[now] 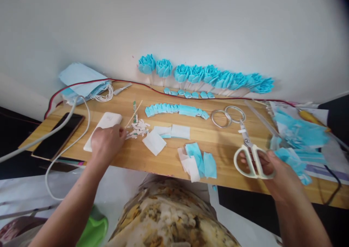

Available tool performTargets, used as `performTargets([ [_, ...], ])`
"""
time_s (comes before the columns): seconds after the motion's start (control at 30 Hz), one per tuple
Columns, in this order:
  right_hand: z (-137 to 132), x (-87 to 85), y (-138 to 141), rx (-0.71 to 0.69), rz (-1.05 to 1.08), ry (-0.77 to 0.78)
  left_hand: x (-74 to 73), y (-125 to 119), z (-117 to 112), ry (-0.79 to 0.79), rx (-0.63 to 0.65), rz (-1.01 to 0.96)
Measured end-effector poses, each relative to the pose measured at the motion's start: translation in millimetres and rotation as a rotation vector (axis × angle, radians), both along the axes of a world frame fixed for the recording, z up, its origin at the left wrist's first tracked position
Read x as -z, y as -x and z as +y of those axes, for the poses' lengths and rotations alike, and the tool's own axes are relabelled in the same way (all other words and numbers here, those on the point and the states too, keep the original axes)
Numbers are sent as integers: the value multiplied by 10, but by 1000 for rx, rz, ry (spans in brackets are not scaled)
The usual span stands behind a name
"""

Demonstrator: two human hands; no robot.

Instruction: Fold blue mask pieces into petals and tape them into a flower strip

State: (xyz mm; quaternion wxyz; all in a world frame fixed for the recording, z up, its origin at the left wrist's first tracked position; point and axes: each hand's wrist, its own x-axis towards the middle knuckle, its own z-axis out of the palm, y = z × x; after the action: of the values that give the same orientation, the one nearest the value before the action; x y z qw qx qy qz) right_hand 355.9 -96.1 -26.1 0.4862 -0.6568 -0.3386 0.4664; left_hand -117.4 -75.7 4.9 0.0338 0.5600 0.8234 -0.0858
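My left hand [107, 141] is closed beside a white power bank [105, 123]. Its fingertips pinch the lower end of a thin wooden stick [134, 113]; part of the grip is hidden. Just right of these fingers lies a heap of small white strips [139, 128]. A pair of cream-handled scissors [247, 142] is in my right hand [276, 170], whose fingers pass through the handle loops. The blades point away from me, and a small white strip is on them. Cut blue and white fabric pieces [196, 160] lie between my hands.
Blue fabric roses [191, 73] on sticks lean along the wall. Folded blue petals [188, 93] and a pleated blue strip [174, 110] lie before them. Tape rolls [221, 118] sit near the scissors. Face masks [81, 80], a phone [58, 134] and a white cable [69, 112] occupy the left.
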Motion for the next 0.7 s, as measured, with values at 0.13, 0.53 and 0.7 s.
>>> performTargets([
  [0.13, 2, -23, 23, 41, -27, 77, -21, 30, 59, 18, 79, 6],
  [0.53, 115, -14, 39, -166, -71, 85, -133, 9, -103, -137, 125, -74],
  [0.7, 141, 47, -2, -246, -198, 54, -157, -261, -161, -268, 258, -236],
])
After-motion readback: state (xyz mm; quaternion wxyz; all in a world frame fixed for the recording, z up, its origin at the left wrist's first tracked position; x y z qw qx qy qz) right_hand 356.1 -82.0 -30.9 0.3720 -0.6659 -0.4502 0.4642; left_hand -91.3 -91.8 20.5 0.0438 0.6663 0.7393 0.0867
